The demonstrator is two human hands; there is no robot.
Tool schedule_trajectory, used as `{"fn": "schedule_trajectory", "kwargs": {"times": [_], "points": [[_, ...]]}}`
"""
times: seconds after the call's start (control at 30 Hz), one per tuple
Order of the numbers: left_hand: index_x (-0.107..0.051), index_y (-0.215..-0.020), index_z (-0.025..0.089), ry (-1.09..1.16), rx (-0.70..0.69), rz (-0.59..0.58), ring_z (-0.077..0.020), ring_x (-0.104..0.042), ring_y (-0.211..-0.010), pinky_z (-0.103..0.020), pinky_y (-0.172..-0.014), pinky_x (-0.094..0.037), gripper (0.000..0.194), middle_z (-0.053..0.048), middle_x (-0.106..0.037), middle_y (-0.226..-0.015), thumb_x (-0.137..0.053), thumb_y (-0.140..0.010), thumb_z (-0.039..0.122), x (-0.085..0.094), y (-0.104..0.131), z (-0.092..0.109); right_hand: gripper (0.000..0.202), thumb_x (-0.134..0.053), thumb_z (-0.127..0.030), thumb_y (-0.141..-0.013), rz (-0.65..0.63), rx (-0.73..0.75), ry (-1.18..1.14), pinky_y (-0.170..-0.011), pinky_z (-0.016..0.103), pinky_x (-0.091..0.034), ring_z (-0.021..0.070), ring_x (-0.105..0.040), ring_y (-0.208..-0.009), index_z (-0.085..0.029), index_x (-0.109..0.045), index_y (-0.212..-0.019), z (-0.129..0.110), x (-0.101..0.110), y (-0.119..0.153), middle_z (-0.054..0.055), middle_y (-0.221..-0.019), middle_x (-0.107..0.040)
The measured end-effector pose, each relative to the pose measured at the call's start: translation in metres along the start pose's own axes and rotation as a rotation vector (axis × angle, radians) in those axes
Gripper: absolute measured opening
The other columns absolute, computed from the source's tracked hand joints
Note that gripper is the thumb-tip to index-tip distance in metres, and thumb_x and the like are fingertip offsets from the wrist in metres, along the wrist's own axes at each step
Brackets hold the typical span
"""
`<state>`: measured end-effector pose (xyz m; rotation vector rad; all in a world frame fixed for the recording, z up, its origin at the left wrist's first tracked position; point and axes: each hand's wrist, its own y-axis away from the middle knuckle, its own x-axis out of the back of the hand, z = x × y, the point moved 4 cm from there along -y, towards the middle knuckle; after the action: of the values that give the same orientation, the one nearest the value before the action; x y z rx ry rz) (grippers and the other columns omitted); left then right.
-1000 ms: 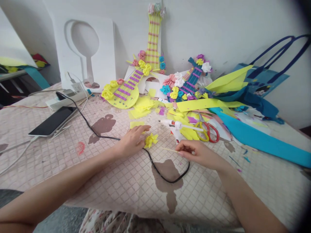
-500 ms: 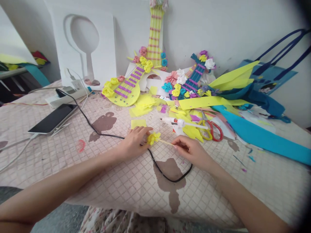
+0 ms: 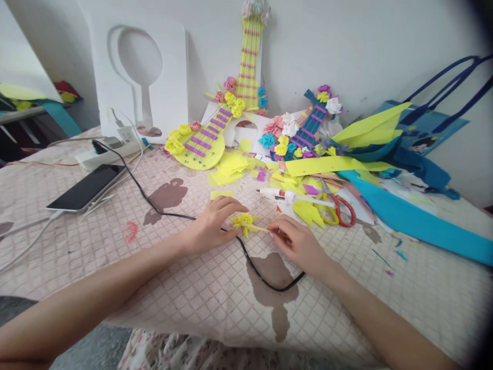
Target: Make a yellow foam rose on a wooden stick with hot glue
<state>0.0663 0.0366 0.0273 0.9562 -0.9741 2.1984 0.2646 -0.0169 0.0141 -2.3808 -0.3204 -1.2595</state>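
Observation:
A yellow crepe-paper flower [image 3: 244, 221] with spread, pointed petals is in front of me. A thin wooden stick [image 3: 259, 227] runs from its centre to my right hand [image 3: 290, 239], whose thumb and fingers pinch the far end. On the flower's left, my left hand [image 3: 215, 221] has its thumb and forefinger apart, close to the petals; whether it touches them I cannot tell. Just behind that hand lies a yellow paper square [image 3: 222, 195]. A black cord [image 3: 250, 262] passes beneath my left hand and loops towards my right wrist.
Behind my hands lie a white glue gun [image 3: 275, 193], red-and-yellow-handled scissors [image 3: 344, 210] and yellow scraps [image 3: 231, 163]. Paper guitars [image 3: 206, 149] lean at the wall near a white cut-out board [image 3: 169, 77]. A phone [image 3: 87, 187] and power strip [image 3: 103, 154] sit left, blue paper [image 3: 416, 218] right.
My left fingers have parted from around the flower, and its petals now look more spread. My right hand has shifted slightly left with the stick still pinched. The whole view has moved a little.

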Motion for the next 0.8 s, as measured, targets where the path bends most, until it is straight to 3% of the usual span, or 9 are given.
{"fn": "schedule_trajectory", "kwargs": {"times": [0.3,0.57,0.8], "points": [[-0.059,-0.091,0.019,-0.251,-0.107,0.000,-0.0193,-0.052,-0.094,-0.035,-0.085,-0.036,0.010,-0.004,-0.061,-0.096,-0.060,-0.081,0.020,-0.007,0.002,0.008,0.013,-0.041,-0.021,-0.091,-0.026,0.198,0.287,-0.068,0.029,-0.046,0.0171,-0.056,-0.081,-0.019,-0.054,-0.092,-0.010,-0.020,-0.018,0.006,-0.091,-0.059],[-0.057,-0.089,0.019,-0.438,-0.183,0.055,-0.0177,-0.053,-0.090,-0.038,-0.090,-0.031,0.009,-0.001,-0.063,-0.091,-0.059,-0.085,0.026,-0.017,0.004,0.019,0.015,-0.042,-0.024,-0.093,0.005,0.179,0.289,-0.070,0.028,-0.044,0.0168,-0.057,-0.082,-0.018,-0.055,-0.091,-0.009,-0.024,-0.016,0.006,-0.090,-0.060],[-0.057,-0.085,0.019,-0.533,-0.132,0.032,-0.0171,-0.053,-0.087,-0.036,-0.087,-0.033,0.006,-0.001,-0.062,-0.087,-0.052,-0.087,0.020,-0.025,0.003,0.028,0.013,-0.043,-0.024,-0.092,0.001,0.151,0.248,-0.069,0.027,-0.044,0.0160,-0.057,-0.082,-0.018,-0.054,-0.088,-0.008,-0.023,-0.017,0.005,-0.088,-0.059]]}}
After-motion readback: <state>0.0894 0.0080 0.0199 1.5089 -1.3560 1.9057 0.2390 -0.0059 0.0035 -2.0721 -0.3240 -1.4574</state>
